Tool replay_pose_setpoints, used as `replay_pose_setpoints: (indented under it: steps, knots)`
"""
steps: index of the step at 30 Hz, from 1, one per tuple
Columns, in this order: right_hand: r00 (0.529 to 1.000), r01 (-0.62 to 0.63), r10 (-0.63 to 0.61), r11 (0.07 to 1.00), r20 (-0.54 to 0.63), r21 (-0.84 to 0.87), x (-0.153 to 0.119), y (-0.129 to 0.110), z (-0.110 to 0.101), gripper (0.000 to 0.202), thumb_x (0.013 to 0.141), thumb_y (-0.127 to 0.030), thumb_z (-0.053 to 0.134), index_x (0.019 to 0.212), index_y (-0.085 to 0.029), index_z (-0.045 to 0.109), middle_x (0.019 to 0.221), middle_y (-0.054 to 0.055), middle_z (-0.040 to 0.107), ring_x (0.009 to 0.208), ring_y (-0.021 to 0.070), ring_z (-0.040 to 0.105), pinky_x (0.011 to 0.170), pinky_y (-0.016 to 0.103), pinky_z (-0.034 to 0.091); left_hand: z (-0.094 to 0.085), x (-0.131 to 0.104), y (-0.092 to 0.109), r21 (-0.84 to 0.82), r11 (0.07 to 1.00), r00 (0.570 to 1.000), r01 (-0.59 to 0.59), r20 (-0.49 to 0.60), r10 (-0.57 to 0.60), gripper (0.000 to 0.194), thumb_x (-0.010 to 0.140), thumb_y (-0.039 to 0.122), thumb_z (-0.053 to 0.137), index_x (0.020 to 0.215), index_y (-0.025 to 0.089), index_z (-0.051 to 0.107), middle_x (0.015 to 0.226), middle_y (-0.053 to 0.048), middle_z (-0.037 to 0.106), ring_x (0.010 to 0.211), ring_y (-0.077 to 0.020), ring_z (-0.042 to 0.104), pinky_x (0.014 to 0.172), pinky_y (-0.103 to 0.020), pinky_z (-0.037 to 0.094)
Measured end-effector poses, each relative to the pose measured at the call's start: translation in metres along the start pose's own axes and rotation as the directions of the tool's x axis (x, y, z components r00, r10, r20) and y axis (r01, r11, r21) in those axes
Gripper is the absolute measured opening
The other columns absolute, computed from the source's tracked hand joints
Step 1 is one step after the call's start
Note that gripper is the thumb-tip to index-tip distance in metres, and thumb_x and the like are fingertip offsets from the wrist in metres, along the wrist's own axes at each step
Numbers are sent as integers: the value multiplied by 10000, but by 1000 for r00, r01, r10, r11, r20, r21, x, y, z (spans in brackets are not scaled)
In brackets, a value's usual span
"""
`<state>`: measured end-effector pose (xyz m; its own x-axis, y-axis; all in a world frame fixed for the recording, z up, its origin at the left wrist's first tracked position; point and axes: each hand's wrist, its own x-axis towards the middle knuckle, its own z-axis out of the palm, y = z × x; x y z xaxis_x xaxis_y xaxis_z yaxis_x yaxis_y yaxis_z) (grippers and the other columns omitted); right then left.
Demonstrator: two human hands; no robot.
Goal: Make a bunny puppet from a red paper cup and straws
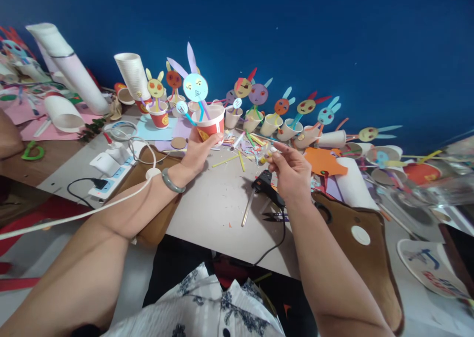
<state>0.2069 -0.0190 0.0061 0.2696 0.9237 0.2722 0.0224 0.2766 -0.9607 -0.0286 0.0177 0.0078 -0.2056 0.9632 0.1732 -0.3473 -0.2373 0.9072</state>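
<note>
My left hand (202,151) is closed round a red and white paper cup (211,129), held upright over the table. From the cup rises a paper rabbit with a round light-blue face (195,87) and lilac ears, on blue and purple stems. A small round tag (181,108) marked "Hi" sticks out at its left. My right hand (291,169) has thumb and fingers pinched together; a small yellowish piece shows at the tips, too unclear to name. Just below that hand lies a black glue gun (263,180) with a clear glue stick (249,206) in its back.
Several rabbit cups (272,124) line the blue wall. Paper scraps (240,154) litter the middle. A power strip (116,174) with cables is at left, a white cable crossing my left forearm. Scissors (276,217), orange paper (324,161) and a brown pad (355,253) lie right.
</note>
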Motion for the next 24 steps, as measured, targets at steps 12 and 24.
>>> replay_pose_setpoints:
  steps: [12, 24]
  knots:
    - [804, 592, -569, 742, 170, -314, -23, -13, -1, 563, 896, -402, 790, 1437, -313, 665, 1114, 81, 751, 829, 224, 737, 691, 394, 631, -11, 5, -24, 187, 963, 905, -196, 412, 104, 859, 657, 526, 990, 1357, 170, 641, 1279, -147, 746, 1210, -305, 695, 1128, -485, 552]
    - [735, 631, -622, 482, 269, -608, -28, -26, -6, 349, 869, -462, 827, 1160, -285, 755, 1446, 140, 711, 1420, 425, 616, 1213, 686, 445, -11, 1, -31, 284, 922, 644, -263, 763, -51, 692, 765, 432, 903, 1338, 150, 640, 1266, -172, 747, 1111, -330, 735, 1051, -513, 603]
